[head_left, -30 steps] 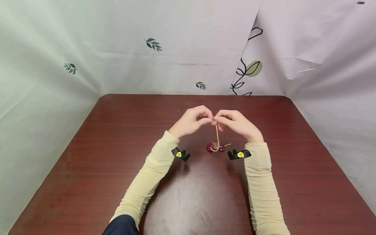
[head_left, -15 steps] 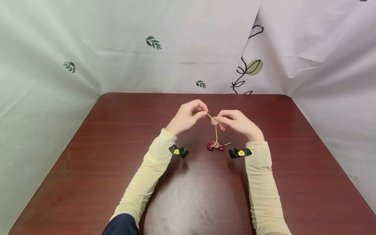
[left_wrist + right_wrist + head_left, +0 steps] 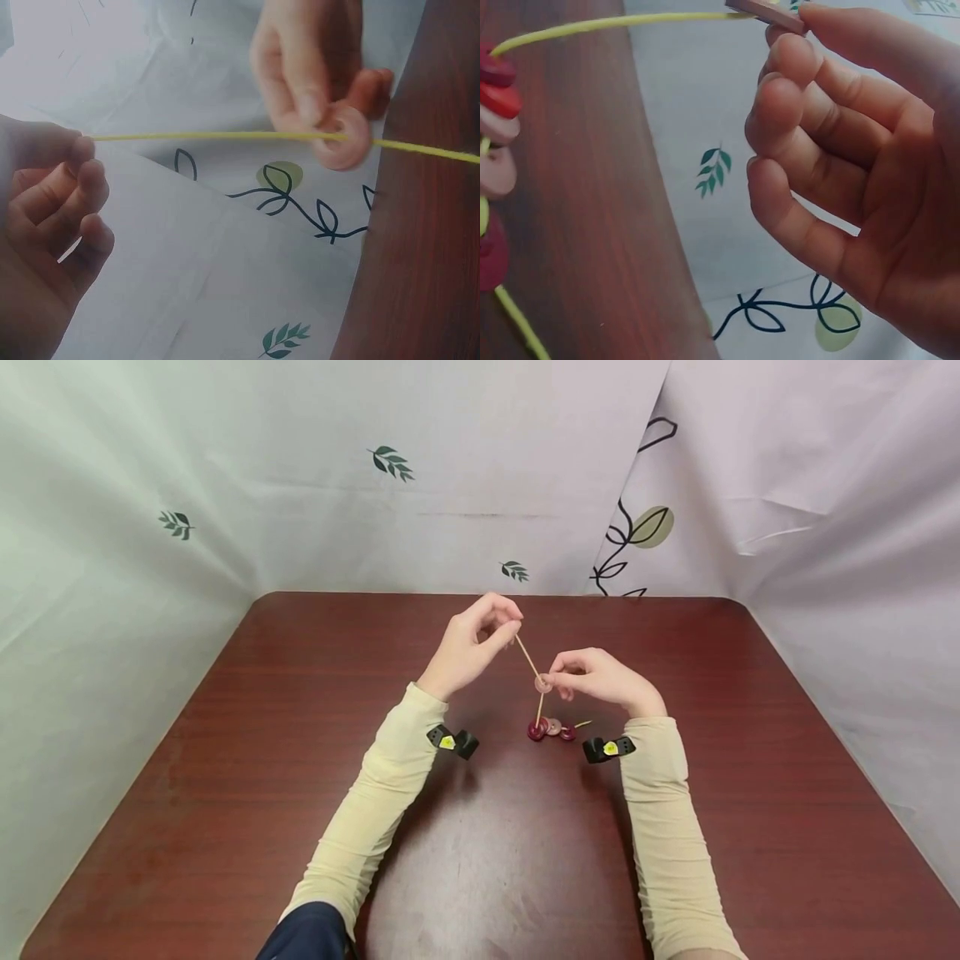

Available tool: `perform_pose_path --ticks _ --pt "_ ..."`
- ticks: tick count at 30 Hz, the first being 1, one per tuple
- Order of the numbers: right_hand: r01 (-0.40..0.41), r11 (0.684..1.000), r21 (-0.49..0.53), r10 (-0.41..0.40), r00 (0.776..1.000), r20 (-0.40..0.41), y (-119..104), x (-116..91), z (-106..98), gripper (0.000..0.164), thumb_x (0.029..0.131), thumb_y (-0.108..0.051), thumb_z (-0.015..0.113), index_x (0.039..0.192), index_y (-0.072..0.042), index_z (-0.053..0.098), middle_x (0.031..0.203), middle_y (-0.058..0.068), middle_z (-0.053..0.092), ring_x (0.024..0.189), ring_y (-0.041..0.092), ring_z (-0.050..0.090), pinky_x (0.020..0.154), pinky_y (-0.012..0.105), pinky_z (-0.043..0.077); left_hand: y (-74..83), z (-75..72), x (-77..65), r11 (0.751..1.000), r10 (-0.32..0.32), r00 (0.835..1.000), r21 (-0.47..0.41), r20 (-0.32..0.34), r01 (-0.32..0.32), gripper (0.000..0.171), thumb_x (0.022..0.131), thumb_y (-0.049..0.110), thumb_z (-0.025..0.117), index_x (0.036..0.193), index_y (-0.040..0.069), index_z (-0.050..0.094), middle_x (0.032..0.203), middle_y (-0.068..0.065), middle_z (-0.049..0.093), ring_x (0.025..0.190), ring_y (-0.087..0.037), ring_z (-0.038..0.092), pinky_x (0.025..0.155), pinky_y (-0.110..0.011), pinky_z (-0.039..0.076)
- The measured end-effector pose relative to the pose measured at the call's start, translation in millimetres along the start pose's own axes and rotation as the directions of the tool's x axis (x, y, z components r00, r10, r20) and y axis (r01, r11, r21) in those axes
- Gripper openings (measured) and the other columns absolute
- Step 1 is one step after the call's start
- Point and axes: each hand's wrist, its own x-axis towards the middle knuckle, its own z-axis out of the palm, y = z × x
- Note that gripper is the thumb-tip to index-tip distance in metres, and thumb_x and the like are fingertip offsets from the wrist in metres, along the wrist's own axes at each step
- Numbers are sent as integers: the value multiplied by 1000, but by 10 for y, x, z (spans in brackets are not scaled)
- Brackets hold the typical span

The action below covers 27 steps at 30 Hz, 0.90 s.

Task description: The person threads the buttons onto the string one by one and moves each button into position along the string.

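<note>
My left hand [image 3: 472, 643] pinches the end of a yellow cord [image 3: 202, 136] and holds it up taut. A round pink button [image 3: 543, 683] is threaded on that cord, its edge pinched between thumb and forefinger of my right hand [image 3: 603, 681]. Below, the cord runs down to several strung buttons lying on the table: a dark red one [image 3: 537, 729], a pink one [image 3: 553, 727] and another dark red one [image 3: 567, 732]. Seen from the right wrist, a bright red button [image 3: 499, 101] sits among them. The cord's short tail [image 3: 521, 322] sticks out past the last button.
The reddish-brown wooden table [image 3: 262, 760] spans the view under both arms. A pale curtain [image 3: 450, 485] with leaf prints hangs behind and at the sides. Each wrist wears a small black camera [image 3: 467, 744] on a strap.
My left hand has moved up and left, drawing the cord through the held button. My right hand has lowered slightly with the button, and the cord below it has straightened.
</note>
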Motion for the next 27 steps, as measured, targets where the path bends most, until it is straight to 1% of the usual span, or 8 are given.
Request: perform_pose_path --ticks 3,5,7,11,13,15,20,27 --pt "-28 1000 -14 28 999 33 39 24 30 23 93 -24 63 90 -1 67 68 4 61 70 27 60 70 36 48 6 -6 -3 1000 1 1000 -13 -7 -1 12 95 9 59 105 3 59 72 -8 60 63 -17 55 57 -25 43" --pt "-41 999 -24 42 997 57 73 46 55 26 93 -25 63 90 0 67 68 5 62 69 26 60 68 33 46 2 -6 -3 1000 3 1000 -16 -14 -3 11 95 9 59 105 4 59 72 -7 60 63 -16 55 58 -25 42" --pt "-48 998 -31 50 995 82 105 69 81 27 93 -27 64 89 0 67 67 4 62 68 24 60 67 31 46 -2 -7 -2 1000 2 1000 -15 -21 -2 11 95 9 59 105 4 59 74 -8 61 64 -15 55 59 -25 42" --pt "-62 998 -22 65 990 123 148 100 123 24 92 -26 65 86 -2 67 66 3 62 67 23 60 68 32 48 4 -16 5 1000 20 999 -9 -41 -20 13 95 8 58 106 2 59 80 -13 65 69 -15 58 62 -25 45" --pt "-69 997 -18 71 988 136 165 108 138 22 91 -24 65 84 -4 67 65 2 62 66 23 60 68 33 49 11 -20 8 1000 29 998 -8 -50 -30 13 95 8 59 106 1 59 83 -14 66 72 -18 60 64 -25 46" --pt "-73 997 -13 74 986 148 177 116 151 20 91 -23 65 81 -6 67 64 2 61 65 22 60 68 33 49 19 -22 8 999 37 998 -13 -53 -38 13 95 7 59 106 1 59 85 -15 67 75 -25 63 65 -27 47" --pt "-75 997 -14 76 982 170 216 132 164 21 91 -22 66 78 -5 66 60 0 59 61 17 57 62 30 46 35 -15 9 999 48 998 -16 -47 -48 12 94 7 60 105 2 59 86 -14 67 78 -35 63 67 -28 47" --pt "-81 997 -16 82 978 190 266 140 178 24 90 -21 66 76 -2 64 58 0 58 58 14 55 58 28 44 70 -18 7 998 59 997 -13 -54 -60 13 94 7 60 105 1 59 88 -19 67 77 -25 63 66 -23 46"
